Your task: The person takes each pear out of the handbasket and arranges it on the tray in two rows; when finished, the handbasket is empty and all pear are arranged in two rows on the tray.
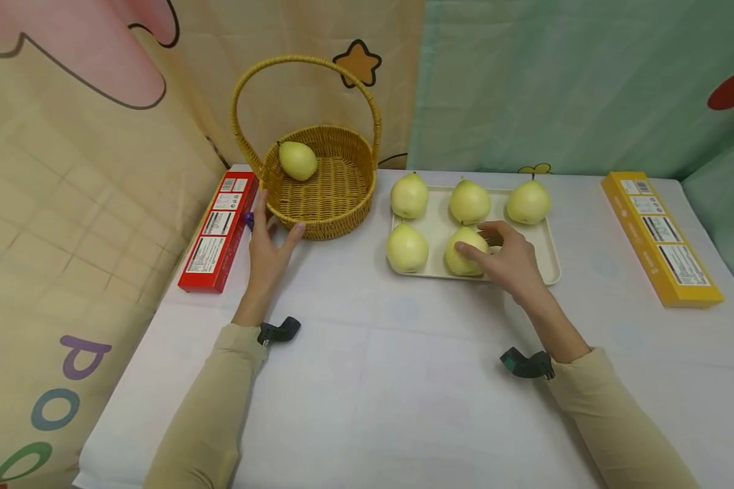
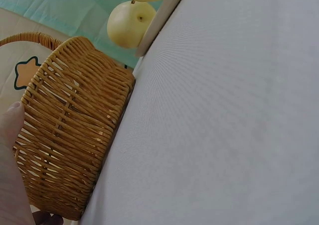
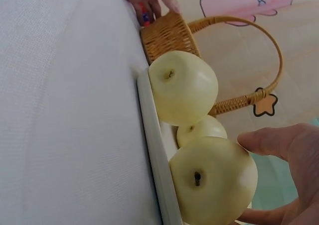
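My right hand (image 1: 514, 261) grips a pale yellow-green pear (image 1: 463, 261) in the front row of a white tray (image 1: 547, 255). Its thumb lies across the pear's top, with the other fingers around the right side. In the right wrist view that pear (image 3: 214, 182) sits low at the tray's edge, thumb tip against it. My left hand (image 1: 269, 255) touches the left front of a wicker basket (image 1: 336, 227), thumb at the rim and fingers spread along the side. In the left wrist view the thumb (image 2: 11, 123) rests on the basket's woven wall (image 2: 75, 115). One pear (image 1: 298, 161) lies inside the basket.
Several more pears stand on the tray, one (image 1: 407, 248) left of the gripped pear and others (image 1: 469, 202) behind it. A red box (image 1: 220, 231) lies left of the basket, a yellow box (image 1: 662, 238) far right. Printed curtains (image 1: 556, 88) hang behind the white-covered table (image 1: 379, 380).
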{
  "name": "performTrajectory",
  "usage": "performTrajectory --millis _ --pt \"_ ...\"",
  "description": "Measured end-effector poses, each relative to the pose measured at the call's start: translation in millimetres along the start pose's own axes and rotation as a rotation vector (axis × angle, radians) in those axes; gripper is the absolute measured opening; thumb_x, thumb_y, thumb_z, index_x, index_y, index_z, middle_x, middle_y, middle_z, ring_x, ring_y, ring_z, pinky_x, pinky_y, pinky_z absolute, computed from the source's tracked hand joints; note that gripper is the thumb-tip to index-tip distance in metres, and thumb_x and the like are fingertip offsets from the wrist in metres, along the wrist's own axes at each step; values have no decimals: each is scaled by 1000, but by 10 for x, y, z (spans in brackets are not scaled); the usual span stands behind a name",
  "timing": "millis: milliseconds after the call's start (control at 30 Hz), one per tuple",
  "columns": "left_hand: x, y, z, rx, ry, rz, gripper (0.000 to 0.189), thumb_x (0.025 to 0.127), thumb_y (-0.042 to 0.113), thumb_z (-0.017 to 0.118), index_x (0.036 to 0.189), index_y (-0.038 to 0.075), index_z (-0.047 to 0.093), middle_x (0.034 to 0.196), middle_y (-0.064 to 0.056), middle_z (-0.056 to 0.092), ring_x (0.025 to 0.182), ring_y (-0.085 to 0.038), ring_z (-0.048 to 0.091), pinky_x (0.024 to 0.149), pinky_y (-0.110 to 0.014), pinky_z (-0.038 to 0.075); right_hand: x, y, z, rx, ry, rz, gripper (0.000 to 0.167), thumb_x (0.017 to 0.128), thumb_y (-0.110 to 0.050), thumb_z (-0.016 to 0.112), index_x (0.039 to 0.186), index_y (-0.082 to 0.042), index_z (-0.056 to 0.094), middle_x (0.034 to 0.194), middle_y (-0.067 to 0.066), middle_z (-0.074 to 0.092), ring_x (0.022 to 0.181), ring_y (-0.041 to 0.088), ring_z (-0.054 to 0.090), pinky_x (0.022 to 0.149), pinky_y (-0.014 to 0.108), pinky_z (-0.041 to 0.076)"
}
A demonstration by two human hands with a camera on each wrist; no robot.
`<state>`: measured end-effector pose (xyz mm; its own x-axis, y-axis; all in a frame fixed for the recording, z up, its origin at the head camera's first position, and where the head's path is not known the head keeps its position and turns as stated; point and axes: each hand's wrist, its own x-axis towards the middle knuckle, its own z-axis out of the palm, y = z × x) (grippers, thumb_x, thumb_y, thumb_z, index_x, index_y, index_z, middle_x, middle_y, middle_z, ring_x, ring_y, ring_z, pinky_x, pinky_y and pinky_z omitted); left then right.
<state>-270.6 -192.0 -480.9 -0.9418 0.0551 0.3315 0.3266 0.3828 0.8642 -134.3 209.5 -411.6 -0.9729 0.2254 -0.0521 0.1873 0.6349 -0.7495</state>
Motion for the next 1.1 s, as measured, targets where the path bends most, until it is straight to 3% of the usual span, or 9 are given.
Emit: performTrajectory --millis 233,500,733,900,1100 --pt "-19 37 -2 -13 9 1 92 100 26 73 170 30 14 176 2 20 155 -32 36 129 -50 30 -16 -32 16 10 31 -33 76 93 -49 77 148 -2 53 143 20 63 129 40 61 103 52 51" --pt "-51 203 -11 -51 3 -21 88 101 15 70 169 9 16 175 -15 20 154 -44 34 128 -60 26 -40 -81 31 43 88 -81 71 94 -46 77 145 -1 56 142 20 63 132 38 60 107 54 53" --pt "-17 32 -11 -27 4 -13 93 99 25 73 171 27 15 176 -1 21 154 -35 38 128 -57 29 25 -223 123 147 167 -184 65 93 -38 80 143 -1 58 143 16 62 134 33 57 113 54 49" --pt "38 -57 9 -28 -2 4 94 98 31 75 170 32 15 176 4 22 154 -30 39 128 -51 31 149 -484 282 192 149 -260 64 91 -35 82 143 -5 59 146 13 61 139 31 53 117 53 45" --pt "25 -36 -9 10 -2 -20 93 98 39 74 170 36 15 175 8 22 154 -28 39 128 -49 32 295 -923 637 281 90 -345 61 91 -34 82 142 -7 60 147 9 60 139 26 54 117 48 46"
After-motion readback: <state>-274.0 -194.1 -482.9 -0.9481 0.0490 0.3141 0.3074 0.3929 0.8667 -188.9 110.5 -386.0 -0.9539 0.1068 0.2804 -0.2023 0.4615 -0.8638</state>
